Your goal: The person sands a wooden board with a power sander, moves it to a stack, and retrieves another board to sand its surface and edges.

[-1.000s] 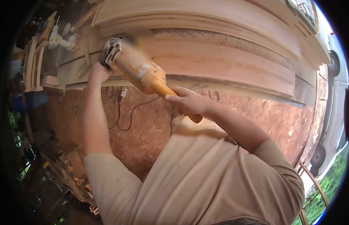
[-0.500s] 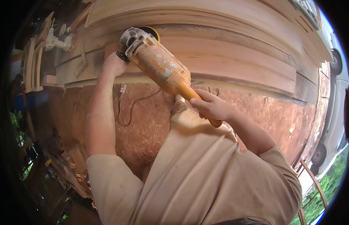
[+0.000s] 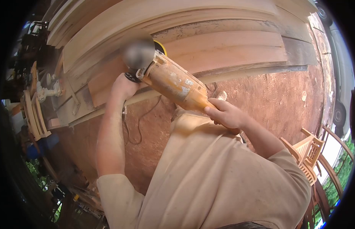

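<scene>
On the wooden plank (image 3: 231,42), the sander (image 3: 173,82) rests head-down. The left hand (image 3: 123,87) is clamped on its side grip and the right hand (image 3: 225,114) closed round its tail, likely steadying it.

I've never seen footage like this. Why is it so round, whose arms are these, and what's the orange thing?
One camera sits on a person's head and looks down through a wide lens, so the picture bends and you see their own body from above. The right hand grips the rear handle of an orange angle grinder; the left hand holds its side handle near the blurred head, which sits against long curved wooden boards. A white power tool lies farther left, a cord trails over the reddish ground, and a wooden chair stands at right.
</scene>
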Demonstrator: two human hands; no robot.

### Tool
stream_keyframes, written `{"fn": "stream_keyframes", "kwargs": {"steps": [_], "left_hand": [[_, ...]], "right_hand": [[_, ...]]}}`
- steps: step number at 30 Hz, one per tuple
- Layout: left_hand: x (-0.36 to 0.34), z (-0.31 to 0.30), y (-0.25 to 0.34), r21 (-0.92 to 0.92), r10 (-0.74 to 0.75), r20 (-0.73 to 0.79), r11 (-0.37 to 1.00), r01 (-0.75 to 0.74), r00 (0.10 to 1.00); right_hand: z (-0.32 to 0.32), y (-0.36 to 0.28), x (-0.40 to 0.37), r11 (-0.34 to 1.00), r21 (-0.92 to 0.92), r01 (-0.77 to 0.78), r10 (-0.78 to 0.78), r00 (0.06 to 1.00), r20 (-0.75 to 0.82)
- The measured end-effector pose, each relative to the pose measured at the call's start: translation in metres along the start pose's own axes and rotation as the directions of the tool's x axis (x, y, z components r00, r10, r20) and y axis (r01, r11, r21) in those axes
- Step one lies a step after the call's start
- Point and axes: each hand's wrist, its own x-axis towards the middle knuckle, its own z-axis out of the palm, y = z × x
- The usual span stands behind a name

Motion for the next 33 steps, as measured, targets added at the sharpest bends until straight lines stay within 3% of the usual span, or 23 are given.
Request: {"fn": "stream_keyframes", "kwargs": {"steps": [2,9,14,17,19,23,25,33], "left_hand": [[0.008,0.007,0.015,0.003,0.001,0.019,1.000,-0.001,1.000],[0.035,0.037,0.096,0.127,0.095,0.079,0.986,-0.105,0.992],[0.042,0.043,0.159,0.204,0.088,0.118,0.973,-0.111,0.989],[0.055,0.056,0.196,0.292,0.146,0.146,0.939,-0.184,0.978],[0.059,0.062,0.218,0.312,0.283,0.152,0.895,-0.318,0.947],[0.071,0.078,0.270,0.369,0.325,0.229,0.843,-0.391,0.918],[0.075,0.087,0.294,0.359,0.411,0.189,0.817,-0.452,0.892],[0.112,0.114,0.371,0.461,0.488,0.264,0.693,-0.554,0.832]], "right_hand": [[-0.009,0.005,-0.014,0.993,-0.063,-0.096,0.095,0.995,-0.027],[-0.031,0.044,-0.070,0.998,-0.058,-0.038,0.022,0.969,-0.246],[-0.037,0.065,-0.094,0.995,0.102,0.014,0.020,0.947,-0.320],[-0.044,0.076,-0.110,0.973,0.217,0.076,0.010,0.929,-0.370],[-0.048,0.085,-0.118,0.959,0.271,0.084,0.030,0.919,-0.393],[-0.056,0.104,-0.136,0.914,0.396,0.088,0.105,0.891,-0.441],[-0.060,0.108,-0.144,0.904,0.410,0.120,0.102,0.871,-0.480],[-0.076,0.122,-0.156,0.867,0.446,0.220,0.102,0.799,-0.593]]}}
